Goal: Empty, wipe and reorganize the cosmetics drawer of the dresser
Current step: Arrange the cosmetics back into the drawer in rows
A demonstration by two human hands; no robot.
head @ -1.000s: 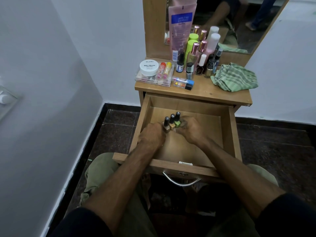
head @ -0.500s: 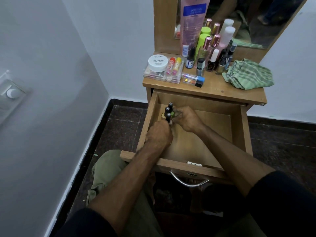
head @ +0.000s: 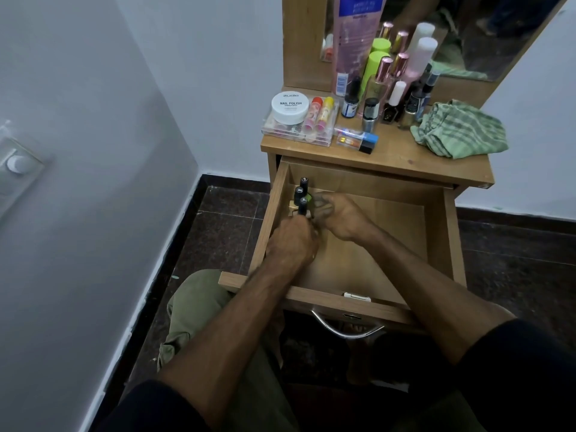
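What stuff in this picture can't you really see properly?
All in the head view:
- The bases of the three black-capped nail polish bottles in the wooden drawer: both hands cover them.
- The left hand fingers: curled under, hidden by its own back.
- The tall pink tube: its top is cut off by the picture's edge.
- Small print on the round white nail polish jar: too tiny.
- The right hand fingertips: blurred.

both forearms reach far and leftward, left grip [head: 293,241] curled knuckles-up, right grip [head: 339,215] just beside it, fingers bent.
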